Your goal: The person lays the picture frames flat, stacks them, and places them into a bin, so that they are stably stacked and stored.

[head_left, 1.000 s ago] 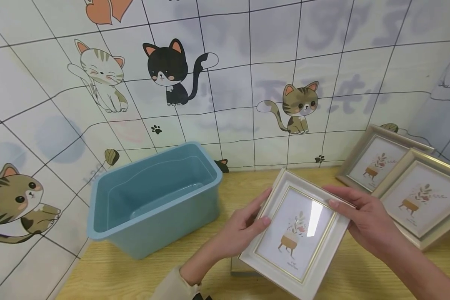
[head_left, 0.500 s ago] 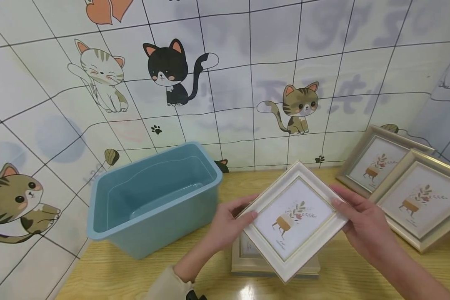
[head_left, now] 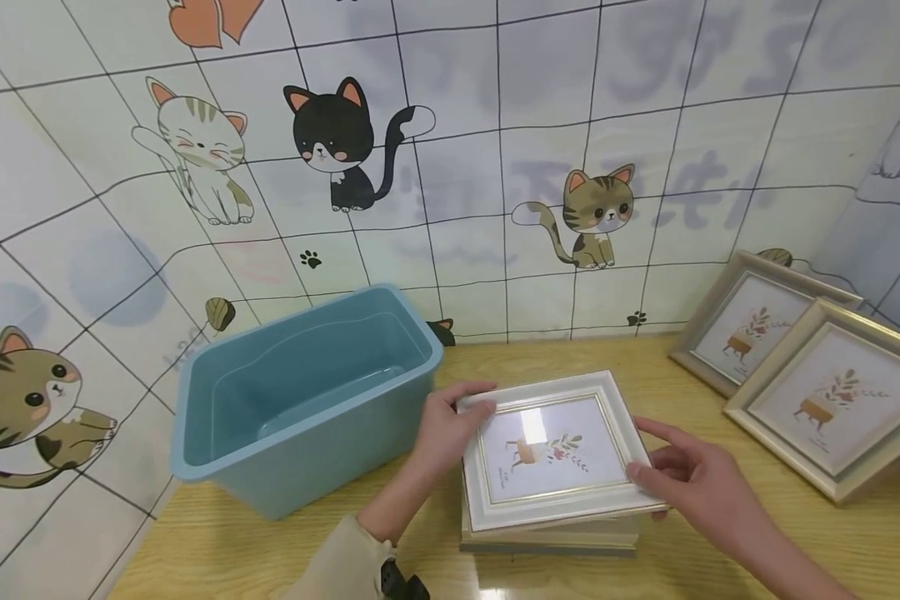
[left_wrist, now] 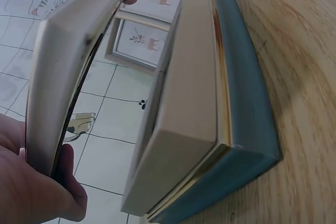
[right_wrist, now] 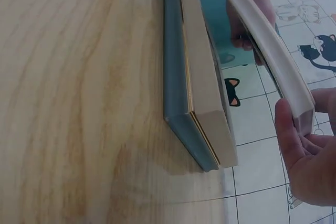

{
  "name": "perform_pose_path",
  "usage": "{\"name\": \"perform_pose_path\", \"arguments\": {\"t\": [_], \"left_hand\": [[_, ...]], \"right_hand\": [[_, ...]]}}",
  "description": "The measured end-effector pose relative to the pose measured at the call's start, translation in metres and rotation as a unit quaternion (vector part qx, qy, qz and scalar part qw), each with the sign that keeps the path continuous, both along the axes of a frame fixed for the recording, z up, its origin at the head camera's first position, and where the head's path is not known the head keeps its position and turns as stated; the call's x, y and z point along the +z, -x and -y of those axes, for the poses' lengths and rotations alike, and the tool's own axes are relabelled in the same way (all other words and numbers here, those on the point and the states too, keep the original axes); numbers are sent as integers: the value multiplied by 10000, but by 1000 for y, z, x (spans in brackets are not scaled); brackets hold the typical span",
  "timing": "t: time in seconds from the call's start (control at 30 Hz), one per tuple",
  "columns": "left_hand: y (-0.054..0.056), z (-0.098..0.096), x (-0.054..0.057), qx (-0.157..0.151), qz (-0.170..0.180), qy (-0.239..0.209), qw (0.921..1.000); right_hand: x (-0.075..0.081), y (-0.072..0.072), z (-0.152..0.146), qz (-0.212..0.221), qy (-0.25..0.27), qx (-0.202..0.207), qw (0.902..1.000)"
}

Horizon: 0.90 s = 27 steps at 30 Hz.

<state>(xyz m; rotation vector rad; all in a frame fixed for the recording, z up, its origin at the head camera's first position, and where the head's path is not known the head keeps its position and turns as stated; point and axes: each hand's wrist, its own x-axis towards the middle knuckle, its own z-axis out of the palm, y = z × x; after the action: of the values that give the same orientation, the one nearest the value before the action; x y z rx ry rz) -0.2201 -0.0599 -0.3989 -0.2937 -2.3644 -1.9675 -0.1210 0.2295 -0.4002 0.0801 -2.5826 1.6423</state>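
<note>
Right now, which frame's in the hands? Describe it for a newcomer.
On the wooden table, go right from the blue tub to the low stack. Just above it is the white frame with a gold inner line. Unlike the two frames at far right, it is held, by left hand and right hand.

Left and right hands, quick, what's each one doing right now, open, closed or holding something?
Left hand: closed, holding one end of the white picture frame.
Right hand: closed, holding that frame's opposite end.
</note>
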Motion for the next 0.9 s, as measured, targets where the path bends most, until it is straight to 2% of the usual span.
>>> {"name": "perform_pose_path", "arguments": {"t": [0.3,0.53,0.7,0.9], "left_hand": [[14,-3,-16,-122,186,506,9985],[20,-7,-24,-119,264,850,9960],[23,-5,-28,-64,321,902,9954],[26,-3,-33,-142,309,933,9951]], "right_hand": [[-9,-4,5,456,-635,446,9959],[-12,2,10,589,-1253,238,9901],[-13,8,15,519,-1790,205,9823],[-17,16,15,334,-2352,328,9708]]}}
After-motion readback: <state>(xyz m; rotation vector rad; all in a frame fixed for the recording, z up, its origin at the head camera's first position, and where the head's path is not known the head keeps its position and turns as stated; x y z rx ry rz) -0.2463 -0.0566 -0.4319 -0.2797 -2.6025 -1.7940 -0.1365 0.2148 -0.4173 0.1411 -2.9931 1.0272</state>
